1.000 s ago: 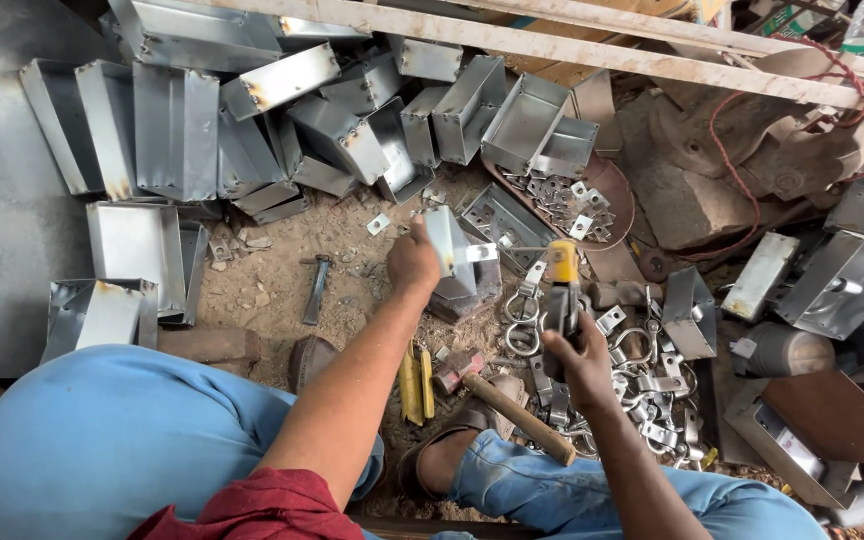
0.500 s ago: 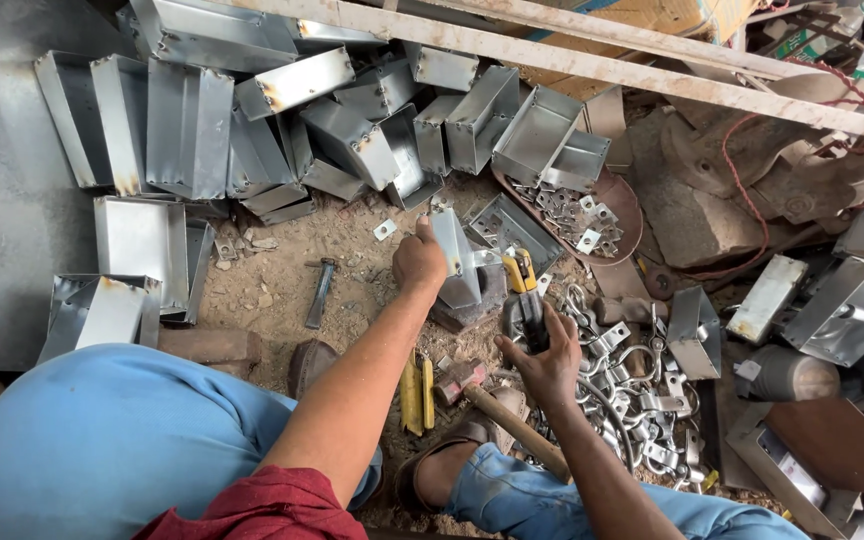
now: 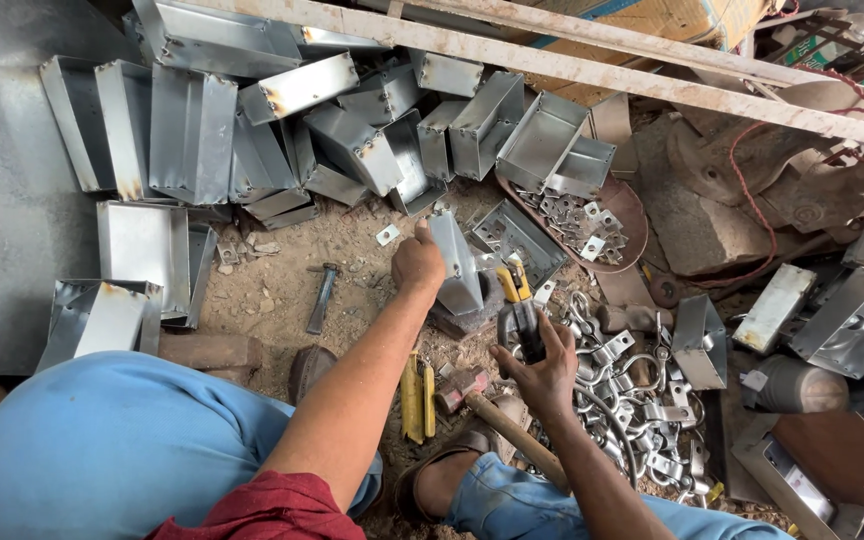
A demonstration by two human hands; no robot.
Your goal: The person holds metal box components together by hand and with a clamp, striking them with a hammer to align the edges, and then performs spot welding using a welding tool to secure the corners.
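In the middle of the frame, the left hand [image 3: 418, 264] grasps a folded sheet-metal box [image 3: 457, 264] and holds it tilted on a dark block on the dirt floor [image 3: 272, 290]. Just to the lower right of it, the right hand [image 3: 544, 368] is clenched around the handles of yellow-handled pliers [image 3: 517, 312], whose tip is close to the lower edge of the box. A hammer [image 3: 497, 420] lies under the right wrist, and a heap of metal clamps [image 3: 642, 410] is beside it on the right. Many finished boxes [image 3: 192, 130] are stacked in the upper left.

I think the danger here is the sharp cut edge of the sheet: if the pliers slip off the metal, the box can twist and cut the bare fingers that hold it. The block is also small, so the box may slide off it.
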